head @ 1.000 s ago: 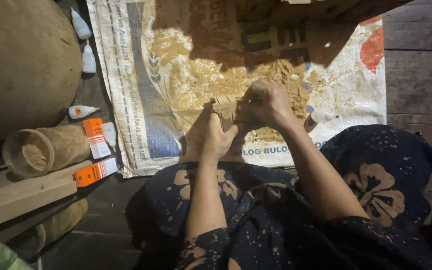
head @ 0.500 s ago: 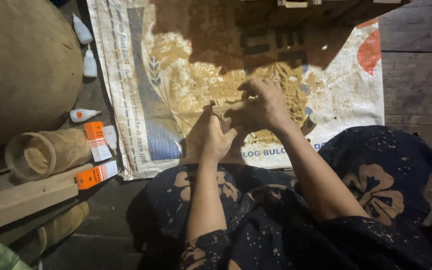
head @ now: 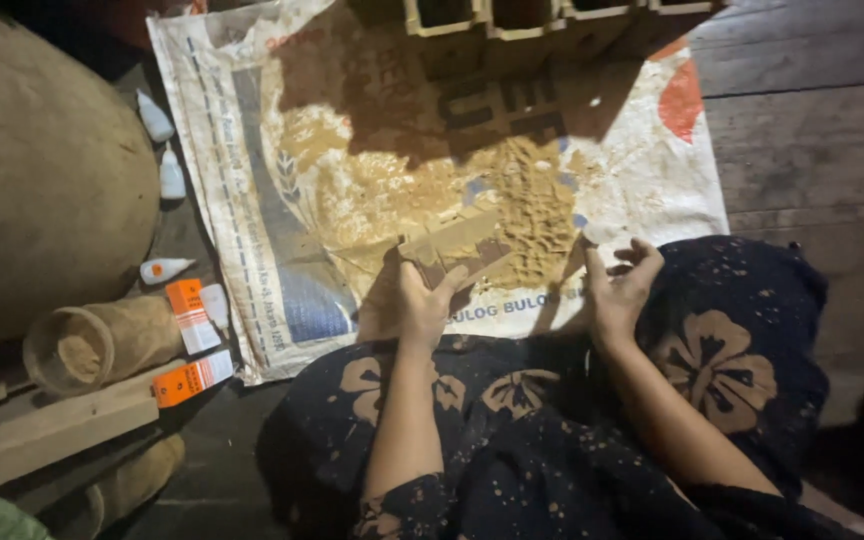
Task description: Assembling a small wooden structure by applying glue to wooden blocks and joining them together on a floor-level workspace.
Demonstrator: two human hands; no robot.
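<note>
A woven plastic sack (head: 252,200) lies flat on the floor in front of my knees, dusted all over with pale sawdust (head: 422,190). At its far edge stands a row of open wooden frames (head: 512,20), throwing a square shadow over the sack. To my left sit a big rough burlap bundle (head: 42,170), a cardboard tube (head: 92,345) lying on its side, a thick wooden plank (head: 52,425), two orange boxes (head: 190,345) and a few small white glue bottles (head: 164,172). Dark floorboards (head: 802,130) run off to the right. My lap, in dark cloth with tan flowers (head: 712,370), covers the near edge of the sack.

My left hand (head: 422,305) holds a small flat piece of brown wood (head: 457,250), fingers wrapped round its lower end. The piece looks angular and stepped, with darker notches along one edge, and it sits just above the sack, near the middle of the sawdust patch. My right hand (head: 622,290) is apart from it, over my right knee, with the fingers loosely curled and open; I cannot tell whether anything small is between them.
</note>
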